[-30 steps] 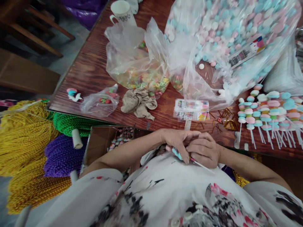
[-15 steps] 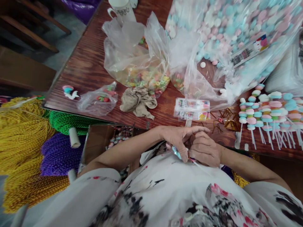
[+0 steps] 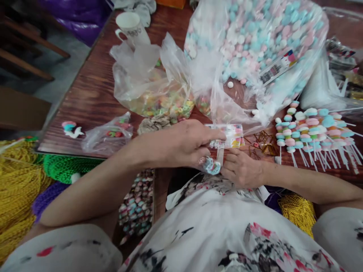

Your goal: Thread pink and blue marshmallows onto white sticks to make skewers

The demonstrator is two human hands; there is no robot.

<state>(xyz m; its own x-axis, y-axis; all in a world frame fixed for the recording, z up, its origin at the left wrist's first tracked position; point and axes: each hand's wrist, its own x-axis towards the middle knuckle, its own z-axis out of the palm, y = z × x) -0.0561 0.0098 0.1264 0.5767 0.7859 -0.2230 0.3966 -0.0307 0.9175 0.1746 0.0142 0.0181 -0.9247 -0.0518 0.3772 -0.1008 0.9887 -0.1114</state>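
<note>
My left hand (image 3: pixel 193 141) holds a candy skewer in a clear wrapper (image 3: pixel 211 165) under its palm, blue and white pieces showing at its end. The index finger of that hand stretches out onto a stack of printed labels (image 3: pixel 237 130) at the table's front edge. Just right of the wrapped skewer, my right hand (image 3: pixel 244 170) rests at the edge with its fingers curled together; whatever they hold, if anything, is hidden. Gold twist ties (image 3: pixel 262 141) lie beyond the right hand. Farther right is a row of candy skewers (image 3: pixel 312 130) on white sticks.
A big clear bag of pastel candies (image 3: pixel 255 34) fills the back. Left of it are a bag of colourful rings (image 3: pixel 161 102), a white mug (image 3: pixel 132 30), a crumpled cloth (image 3: pixel 154 124) and a small bag (image 3: pixel 109 132). Below the edge stands a box of wrapped skewers (image 3: pixel 137 206).
Both hands have come up from the lap to the table edge and separated. My left hand has carried the wrapped skewer along and reached forward onto the labels. The view has shifted.
</note>
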